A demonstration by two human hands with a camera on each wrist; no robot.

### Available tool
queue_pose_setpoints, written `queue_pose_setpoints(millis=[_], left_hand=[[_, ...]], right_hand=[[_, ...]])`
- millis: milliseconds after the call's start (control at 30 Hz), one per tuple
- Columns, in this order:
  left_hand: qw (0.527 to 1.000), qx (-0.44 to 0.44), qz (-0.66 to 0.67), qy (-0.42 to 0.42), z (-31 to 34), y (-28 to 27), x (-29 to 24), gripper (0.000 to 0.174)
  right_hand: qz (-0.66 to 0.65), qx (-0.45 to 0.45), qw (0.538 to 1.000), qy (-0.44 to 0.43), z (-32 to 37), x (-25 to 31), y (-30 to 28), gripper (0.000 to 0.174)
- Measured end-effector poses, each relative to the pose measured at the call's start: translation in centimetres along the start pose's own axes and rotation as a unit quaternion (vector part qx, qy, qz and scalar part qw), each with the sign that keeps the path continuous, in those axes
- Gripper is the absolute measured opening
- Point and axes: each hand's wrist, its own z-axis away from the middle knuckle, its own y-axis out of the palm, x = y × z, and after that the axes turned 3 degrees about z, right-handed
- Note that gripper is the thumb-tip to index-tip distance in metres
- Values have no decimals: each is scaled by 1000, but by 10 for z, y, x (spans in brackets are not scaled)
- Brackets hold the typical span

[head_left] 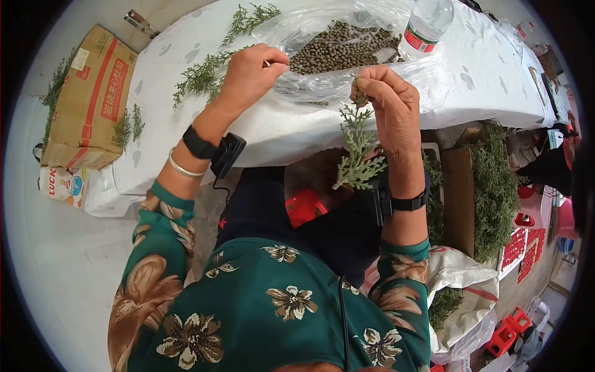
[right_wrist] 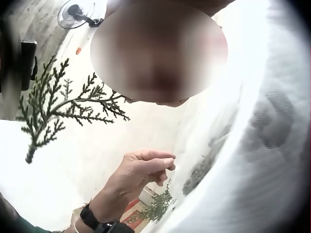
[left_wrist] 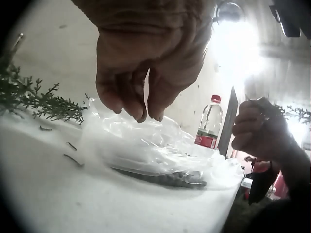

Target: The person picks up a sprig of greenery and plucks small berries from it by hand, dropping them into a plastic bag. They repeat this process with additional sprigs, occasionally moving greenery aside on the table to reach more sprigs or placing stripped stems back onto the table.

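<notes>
My right hand [head_left: 393, 102] pinches the stem end of a flat green conifer sprig [head_left: 359, 149], which hangs down in front of the table edge. In the right wrist view the same sprig [right_wrist: 48, 109] spreads out left of the blurred area covering the right hand. My left hand [head_left: 254, 74] hovers over the left rim of a clear plastic bag [head_left: 279, 34], thumb and fingertips drawn together; in the left wrist view nothing shows between the left hand's fingertips [left_wrist: 141, 119]. Small round brown pellets [head_left: 338, 49] lie heaped in the bag.
A clear bottle with a red label [head_left: 427, 28] is at the bag's right. More sprigs [head_left: 207, 74] lie left on the white tablecloth [head_left: 167, 68]. A cardboard box [head_left: 93, 99] stands far left; boxed greenery [head_left: 493, 186] and a white sack [head_left: 465, 270] sit right.
</notes>
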Motion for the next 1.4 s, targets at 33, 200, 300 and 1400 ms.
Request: queue_pose_setpoints(millis=[33,200,300,1400], left_hand=[[999,16,-35,20,-5,4,6,14],[987,71,-140,37,-22,16,20,16],[980,107,-154,62,-29,20,31,17],[758,58,617,-203,13,-10,-59,16]], right_hand=[[1,1,1000,-1,2,0,-1,9],[26,-14,1000,3,5,3,-7,8],[34,-8,999,2,6,4,-6,8],[7,-13,1000,-12,3,0,20,7]])
